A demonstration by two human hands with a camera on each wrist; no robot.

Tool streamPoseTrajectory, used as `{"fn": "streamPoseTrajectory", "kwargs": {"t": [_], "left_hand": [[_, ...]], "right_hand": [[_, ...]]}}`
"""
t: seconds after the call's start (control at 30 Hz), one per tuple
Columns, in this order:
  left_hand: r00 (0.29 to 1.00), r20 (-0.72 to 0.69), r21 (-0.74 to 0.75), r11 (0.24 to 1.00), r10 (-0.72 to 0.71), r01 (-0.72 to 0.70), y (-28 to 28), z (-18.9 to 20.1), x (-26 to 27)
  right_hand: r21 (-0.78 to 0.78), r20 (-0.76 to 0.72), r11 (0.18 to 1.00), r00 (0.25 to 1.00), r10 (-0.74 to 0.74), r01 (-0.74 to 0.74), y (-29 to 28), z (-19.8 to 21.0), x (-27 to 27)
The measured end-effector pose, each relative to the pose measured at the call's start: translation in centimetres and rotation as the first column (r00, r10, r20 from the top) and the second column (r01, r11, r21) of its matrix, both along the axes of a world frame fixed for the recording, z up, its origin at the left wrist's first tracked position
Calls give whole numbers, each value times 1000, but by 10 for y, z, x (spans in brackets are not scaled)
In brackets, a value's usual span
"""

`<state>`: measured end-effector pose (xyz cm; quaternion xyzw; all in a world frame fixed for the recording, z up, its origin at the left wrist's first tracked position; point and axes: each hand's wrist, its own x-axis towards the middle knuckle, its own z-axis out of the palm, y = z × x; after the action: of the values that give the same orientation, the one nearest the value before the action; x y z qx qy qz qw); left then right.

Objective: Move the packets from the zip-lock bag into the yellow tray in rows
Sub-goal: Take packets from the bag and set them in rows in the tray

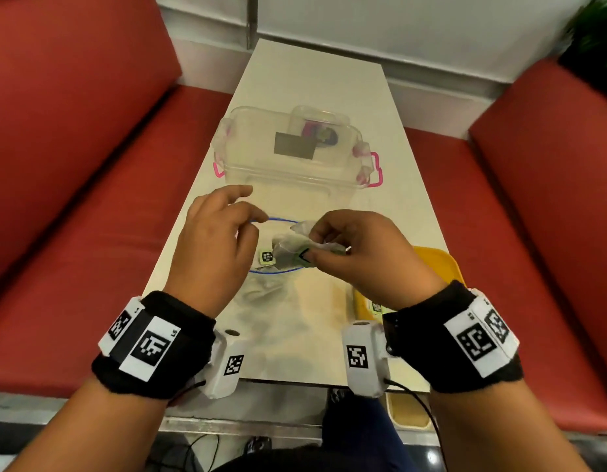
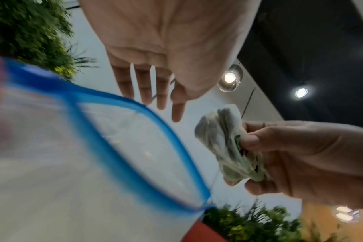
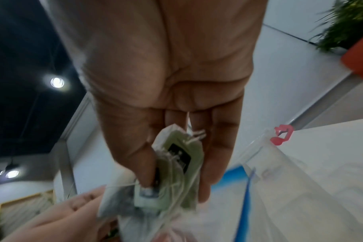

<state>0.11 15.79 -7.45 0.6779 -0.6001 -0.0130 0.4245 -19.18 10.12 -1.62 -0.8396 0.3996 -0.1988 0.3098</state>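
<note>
Over the clear blue-rimmed zip-lock bag (image 1: pixel 278 247), the right hand (image 1: pixel 360 253) is pinching several pale tea-bag packets (image 1: pixel 295 253) (strings tangling) that could spill before the yellow plastic tray (image 1: pixel 441 264) at four o'clock, while the left hand (image 1: pixel 213 240) is pinching the rim.

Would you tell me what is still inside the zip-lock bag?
Through the zip-lock bag mouth, one green-tagged packet shows; the hands cover the rest.

The head view looks down on the pale rectangular worktop (image 1: pixel 329 97); both wrist views look up closely past the palms, sharing the blue-rimmed clear plastic zip-lock bag (image 2: pixel 114 147).
</note>
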Motion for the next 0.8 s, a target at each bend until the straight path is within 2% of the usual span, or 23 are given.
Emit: {"fn": "streamPoseTrajectory", "kwargs": {"t": [0.07, 0.1, 0.17, 0.2, 0.27, 0.33, 0.37, 0.4, 0.53, 0.7, 0.8], "left_hand": [[977, -165, -96, 988, -137, 122, -2, 15, -14], [936, -269, -111, 973, -227, 204, -3, 22, -23], [794, -486, -58, 920, -366, 388, -7, 32, -42], [719, -573, -8, 880, -393, 475, -10, 34, -52], [554, -747, 63, 791, -367, 609, -17, 34, -68], [343, -901, 47, 728, -265, 684, -24, 32, -83], [270, -937, 31, 716, -222, 697, -27, 30, -90], [228, -954, 20, 717, -195, 696, -29, 28, -94], [178, -972, 6, 743, -152, 670, -38, 18, -108], [97, -988, -34, 794, -117, 607, -47, 6, -115], [77, -992, -34, 802, -98, 596, -51, -1, -119]], "right_hand": [[64, 22, 998, 1000, 21, -22, -1, 9, -13], [90, 26, 995, 999, 32, -34, -2, 12, -19], [131, 49, 990, 998, 45, -51, -4, 15, -31], [150, 70, 987, 997, 43, -53, -5, 15, -37], [175, 105, 983, 994, 31, -49, -9, 13, -46], [144, 87, 990, 996, -4, -8, -14, 9, -54], [122, 78, 992, 996, -33, 23, -16, 6, -58], [104, 82, 993, 995, -62, 54, -18, 4, -61], [93, 174, 974, 960, -219, 206, -26, -5, -75], [301, 266, 900, 879, -396, 314, -34, -20, -90], [340, 251, 883, 874, -417, 324, -33, -26, -91]]}}
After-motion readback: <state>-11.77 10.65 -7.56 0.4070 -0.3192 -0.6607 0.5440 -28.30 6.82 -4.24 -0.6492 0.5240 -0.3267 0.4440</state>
